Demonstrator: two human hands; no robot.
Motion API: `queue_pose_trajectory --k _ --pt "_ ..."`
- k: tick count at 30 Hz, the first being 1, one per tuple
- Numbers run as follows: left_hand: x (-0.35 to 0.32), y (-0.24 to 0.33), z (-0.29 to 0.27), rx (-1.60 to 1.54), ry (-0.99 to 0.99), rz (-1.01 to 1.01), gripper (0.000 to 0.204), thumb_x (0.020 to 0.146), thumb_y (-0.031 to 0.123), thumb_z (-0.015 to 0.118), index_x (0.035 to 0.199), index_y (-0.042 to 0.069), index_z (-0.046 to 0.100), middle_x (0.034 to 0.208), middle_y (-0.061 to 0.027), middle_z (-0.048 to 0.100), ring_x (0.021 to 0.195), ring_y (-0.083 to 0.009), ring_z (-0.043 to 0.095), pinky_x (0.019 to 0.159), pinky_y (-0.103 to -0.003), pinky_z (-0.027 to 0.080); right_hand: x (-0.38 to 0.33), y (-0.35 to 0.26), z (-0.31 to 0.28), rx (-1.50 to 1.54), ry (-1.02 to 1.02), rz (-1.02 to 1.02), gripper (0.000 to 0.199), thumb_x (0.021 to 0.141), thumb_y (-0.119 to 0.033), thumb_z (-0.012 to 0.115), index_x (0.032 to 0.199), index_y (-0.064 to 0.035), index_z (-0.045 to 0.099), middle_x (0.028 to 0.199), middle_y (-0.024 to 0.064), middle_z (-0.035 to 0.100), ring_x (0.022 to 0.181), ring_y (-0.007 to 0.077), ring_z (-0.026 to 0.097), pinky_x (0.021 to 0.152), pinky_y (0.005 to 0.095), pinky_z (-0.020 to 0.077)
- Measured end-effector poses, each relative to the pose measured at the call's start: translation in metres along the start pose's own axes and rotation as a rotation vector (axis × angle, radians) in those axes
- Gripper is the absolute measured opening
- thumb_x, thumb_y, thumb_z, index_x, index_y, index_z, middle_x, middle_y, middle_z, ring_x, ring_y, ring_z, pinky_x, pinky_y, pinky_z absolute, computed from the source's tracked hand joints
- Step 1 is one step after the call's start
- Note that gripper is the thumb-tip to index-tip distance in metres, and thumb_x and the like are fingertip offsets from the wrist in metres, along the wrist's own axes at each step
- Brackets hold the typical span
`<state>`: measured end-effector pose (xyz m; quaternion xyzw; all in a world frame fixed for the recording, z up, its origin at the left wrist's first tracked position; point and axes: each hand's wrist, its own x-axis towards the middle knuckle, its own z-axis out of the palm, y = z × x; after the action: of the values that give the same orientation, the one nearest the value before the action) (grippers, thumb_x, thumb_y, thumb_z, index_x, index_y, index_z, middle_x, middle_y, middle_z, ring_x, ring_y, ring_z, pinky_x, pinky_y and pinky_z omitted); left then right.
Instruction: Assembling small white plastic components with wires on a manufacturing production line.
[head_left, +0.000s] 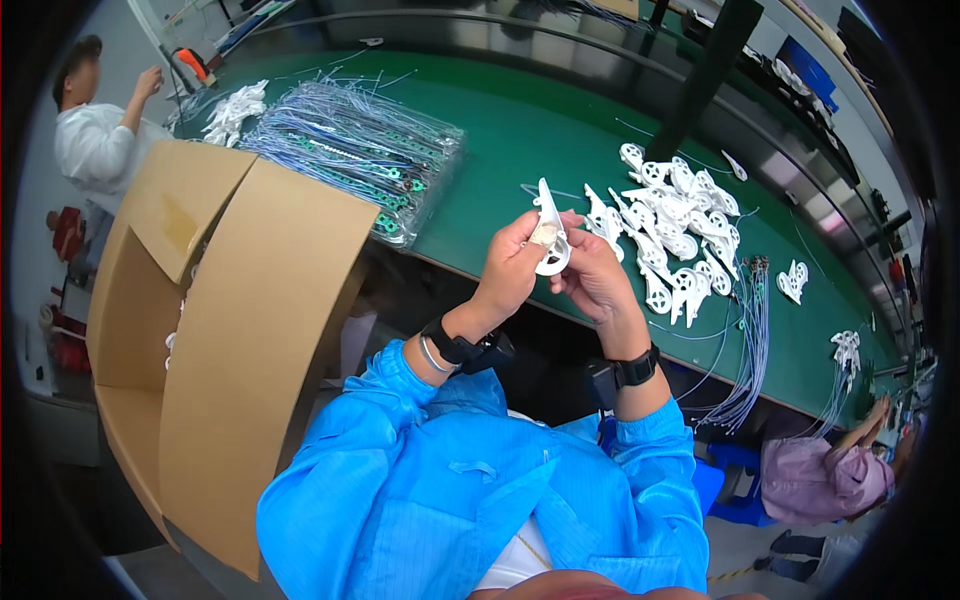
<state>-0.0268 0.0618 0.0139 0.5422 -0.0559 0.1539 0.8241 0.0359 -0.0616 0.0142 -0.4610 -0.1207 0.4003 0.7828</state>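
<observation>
In front of me, at the table's near edge, I hold a white plastic part with a round spoked end and a long pointed tip. The tip points up and away from me. My left hand pinches the part from the left, thumb across its middle. My right hand closes on it from the right, its fingers curled at the round end and partly hidden. Just beyond my right hand lies a loose pile of similar white parts.
A bundle of blue-grey cables lies on the green table at the left. An open cardboard box stands beside me. More cables hang over the edge at right. A dark post rises behind the pile. Two people work nearby.
</observation>
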Motion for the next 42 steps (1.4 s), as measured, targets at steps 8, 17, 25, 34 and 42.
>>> queue_pose_trajectory --k 8,17,25,34,42 --pt "0.009 -0.008 -0.018 -0.051 0.017 -0.057 0.027 0.093 0.019 0.044 0.106 -0.001 0.057 0.105 -0.0167 0.063 0.093 -0.0205 0.062 0.085 -0.032 0.048 -0.009 0.000 -0.022 -0.097 -0.018 0.072 0.015 0.083 -0.007 0.062 0.093 0.0046 0.063 0.076 0.0103 0.065 0.056 0.0114 0.061 0.053 0.0222 0.0527" --pt "0.003 -0.024 -0.016 -0.192 0.071 -0.221 0.038 0.099 0.036 0.034 0.104 0.004 0.054 0.091 -0.0050 0.061 0.077 -0.0111 0.060 0.057 -0.023 0.048 -0.023 -0.008 0.008 -0.157 0.093 -0.371 0.012 0.083 -0.003 0.060 0.094 0.0004 0.062 0.084 0.0095 0.065 0.064 0.0102 0.061 0.053 0.0215 0.0506" --pt "-0.008 -0.029 -0.006 -0.371 0.090 -0.268 0.035 0.098 0.030 0.039 0.115 0.001 0.049 0.108 -0.0103 0.058 0.095 -0.0184 0.059 0.079 -0.037 0.053 -0.023 0.004 0.005 -0.309 0.232 -0.545 0.013 0.081 0.000 0.061 0.094 0.0011 0.063 0.090 0.0051 0.063 0.070 0.0065 0.057 0.052 0.0169 0.0451" --pt "-0.007 -0.032 -0.030 -0.755 -0.105 -0.486 0.035 0.096 0.035 0.039 0.118 0.008 0.049 0.125 -0.0207 0.050 0.106 -0.0318 0.057 0.072 -0.035 0.053 -0.077 -0.009 -0.010 -0.876 -0.096 -0.066 0.007 0.078 -0.005 0.060 0.083 -0.0001 0.060 0.071 0.0042 0.060 0.062 0.0104 0.055 0.056 0.0281 0.0437" --pt "0.011 -0.027 -0.037 -0.600 -0.143 -0.294 0.022 0.087 0.014 0.056 0.104 0.001 0.054 0.089 -0.0118 0.061 0.079 -0.0218 0.063 0.066 -0.032 0.053 -0.083 -0.011 -0.065 -1.050 -0.221 0.026 0.020 0.080 -0.010 0.058 0.097 -0.0020 0.063 0.087 0.0110 0.065 0.081 0.0229 0.062 0.072 0.0339 0.0475"
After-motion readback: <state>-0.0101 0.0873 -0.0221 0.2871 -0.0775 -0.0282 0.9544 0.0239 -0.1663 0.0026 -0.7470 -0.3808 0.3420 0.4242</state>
